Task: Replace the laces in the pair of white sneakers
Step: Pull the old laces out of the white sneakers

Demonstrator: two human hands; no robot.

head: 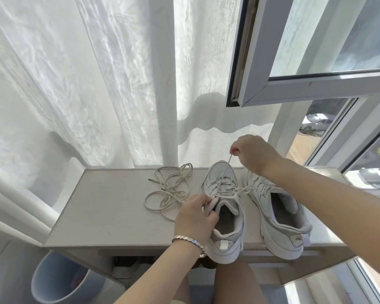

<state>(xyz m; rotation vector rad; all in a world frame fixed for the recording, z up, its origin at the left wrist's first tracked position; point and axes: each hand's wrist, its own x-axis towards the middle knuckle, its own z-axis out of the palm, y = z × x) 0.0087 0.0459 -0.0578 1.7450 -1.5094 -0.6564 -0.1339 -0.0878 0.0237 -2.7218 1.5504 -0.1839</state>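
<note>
A pale blue waste bin (53, 281) stands on the floor at the far left, below the white table (108, 205) that holds the work. On the tabletop, left of the shoes, a loose cream lace (169, 191) lies in a tangle of loops, touching neither sneaker. Whether it is one lace or two, and whether it is a fresh one or one already taken out, I cannot tell.

The left hand (195, 218), with a silver bracelet (188, 240) at the wrist, grips the left sneaker (224, 216) at the near left edge of its opening, fingers curled over the collar to steady it. This shoe stands heel toward the person, its lacing slack and uneven across the eyelets, and one white end trails off to the right.

The right hand (250, 154) hovers above the toe and pinches a taut strand (226, 170) between thumb and fingertips, drawn straight up out of the eyelets (pulled free or pulled through, either reading fits).

The right sneaker (279, 216) stands just beside its partner, its white lace threaded up the front and apparently untouched.

By my reckoning the job is at an early stage. One shoe is in mid-lacing, and the second shoe, the tightening and the tying remain to be done.
</note>
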